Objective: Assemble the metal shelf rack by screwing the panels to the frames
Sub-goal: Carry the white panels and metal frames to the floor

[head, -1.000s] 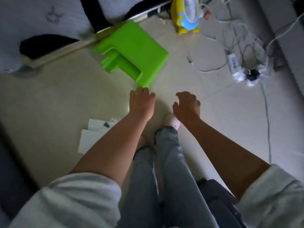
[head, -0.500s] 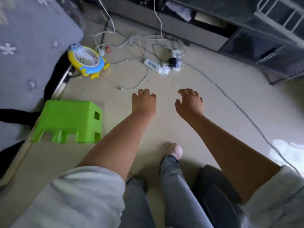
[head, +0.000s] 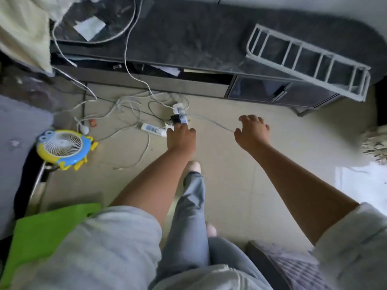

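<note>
A white metal ladder-like rack frame (head: 310, 61) lies tilted on the dark cabinet top at the upper right. My left hand (head: 181, 138) hangs in mid-air over the floor, fingers loosely curled and holding nothing. My right hand (head: 252, 130) is held out beside it, fingers spread and relaxed, also holding nothing. Both hands are well short of the frame. No panels or screws are in view.
A low dark cabinet (head: 188, 38) runs along the back. White cables and power strips (head: 155, 128) lie tangled on the tiled floor. A yellow and blue fan (head: 62, 146) stands at left, a green stool (head: 41, 235) at lower left. A mop head (head: 374, 143) sits at right.
The view has swung from the green stool toward the cabinet and rack frame. I have stepped forward; both hands stay held out in front with nothing in them.
</note>
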A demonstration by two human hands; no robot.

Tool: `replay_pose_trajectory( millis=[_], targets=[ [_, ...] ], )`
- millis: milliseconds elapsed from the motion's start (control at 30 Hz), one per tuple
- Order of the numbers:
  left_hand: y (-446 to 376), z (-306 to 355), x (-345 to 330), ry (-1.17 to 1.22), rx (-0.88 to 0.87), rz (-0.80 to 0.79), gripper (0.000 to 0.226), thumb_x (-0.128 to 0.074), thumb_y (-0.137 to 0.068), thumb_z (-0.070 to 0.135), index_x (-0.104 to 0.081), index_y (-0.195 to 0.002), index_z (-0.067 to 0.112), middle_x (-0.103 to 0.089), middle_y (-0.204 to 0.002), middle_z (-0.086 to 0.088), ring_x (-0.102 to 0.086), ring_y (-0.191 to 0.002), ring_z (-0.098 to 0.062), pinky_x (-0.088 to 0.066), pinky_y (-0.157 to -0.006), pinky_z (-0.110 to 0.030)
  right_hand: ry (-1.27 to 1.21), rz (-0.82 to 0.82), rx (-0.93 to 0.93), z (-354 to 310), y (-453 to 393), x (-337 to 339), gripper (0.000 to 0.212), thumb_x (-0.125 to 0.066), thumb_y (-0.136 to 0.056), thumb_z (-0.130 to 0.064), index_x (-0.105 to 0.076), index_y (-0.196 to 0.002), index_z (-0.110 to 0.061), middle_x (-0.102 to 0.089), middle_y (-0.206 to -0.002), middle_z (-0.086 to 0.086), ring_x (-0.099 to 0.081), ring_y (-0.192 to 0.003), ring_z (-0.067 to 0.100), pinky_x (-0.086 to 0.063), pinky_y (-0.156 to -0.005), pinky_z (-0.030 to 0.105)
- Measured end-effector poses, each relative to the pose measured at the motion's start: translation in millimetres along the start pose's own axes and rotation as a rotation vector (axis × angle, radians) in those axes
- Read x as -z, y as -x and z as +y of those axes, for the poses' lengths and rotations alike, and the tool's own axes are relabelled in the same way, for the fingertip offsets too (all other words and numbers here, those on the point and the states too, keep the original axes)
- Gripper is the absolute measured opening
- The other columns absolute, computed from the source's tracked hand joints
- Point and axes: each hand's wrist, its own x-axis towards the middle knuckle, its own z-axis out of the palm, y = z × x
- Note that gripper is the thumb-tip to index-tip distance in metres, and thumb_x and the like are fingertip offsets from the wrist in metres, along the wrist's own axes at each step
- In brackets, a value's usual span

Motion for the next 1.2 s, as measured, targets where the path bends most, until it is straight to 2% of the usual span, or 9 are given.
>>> replay_pose_trajectory(
  millis=[133,467,767,967,1200],
  targets=[
    [-62.5,8.6,29.7,-0.010,-0.074,0.002,0.034,-0.040,-0.092,0.010,-0.052,-0.124,0.012,-0.048,-0.127,-0.010,-0.041,-0.122,-0.029,-0.035,-0.095,-0.036,-0.003,0.013,-0.123,15.6,-61.5,29.9,0.042,-0.046,-0.090,-0.019,-0.046,-0.131,-0.012,-0.044,-0.137,0.010,-0.036,-0.127,0.028,-0.029,-0.104,0.039],
    [-208.6,58.1,124.7,-0.092,-0.215,-0.013,0.033,-0.044,-0.092,0.014,-0.053,-0.123,0.014,-0.048,-0.127,-0.008,-0.039,-0.123,-0.027,-0.036,-0.097,-0.038,-0.073,0.014,-0.330,81.2,-177.0,89.3,0.041,-0.047,-0.089,-0.019,-0.048,-0.129,-0.013,-0.046,-0.136,0.010,-0.037,-0.126,0.029,-0.029,-0.104,0.038],
    [-337.3,148.3,182.7,-0.131,-0.228,-0.030,0.030,-0.044,-0.092,0.013,-0.056,-0.119,0.014,-0.052,-0.123,-0.009,-0.046,-0.118,-0.029,-0.040,-0.094,-0.036,-0.088,-0.064,-0.350,188.5,-292.8,123.8,0.043,-0.047,-0.092,-0.020,-0.044,-0.134,-0.016,-0.048,-0.137,0.008,-0.039,-0.127,0.027,-0.030,-0.105,0.040],
    [-406.8,206.7,191.8,-0.089,-0.261,-0.057,0.024,-0.047,-0.091,0.013,-0.058,-0.113,0.012,-0.054,-0.118,-0.009,-0.049,-0.114,-0.029,-0.042,-0.090,-0.038,0.014,-0.185,-0.382,249.8,-352.2,130.3,0.036,-0.045,-0.090,-0.018,-0.049,-0.125,-0.013,-0.054,-0.128,0.009,-0.045,-0.120,0.027,-0.034,-0.099,0.038],
    [-452.3,231.9,165.0,-0.169,-0.311,-0.159,0.025,-0.048,-0.091,0.016,-0.058,-0.114,0.011,-0.052,-0.120,-0.009,-0.050,-0.113,-0.028,-0.042,-0.092,-0.036,0.093,-0.304,-0.376,282.7,-386.6,106.7,0.037,-0.043,-0.092,-0.023,-0.047,-0.128,-0.016,-0.055,-0.129,0.006,-0.046,-0.121,0.024,-0.033,-0.101,0.035]
  ],
)
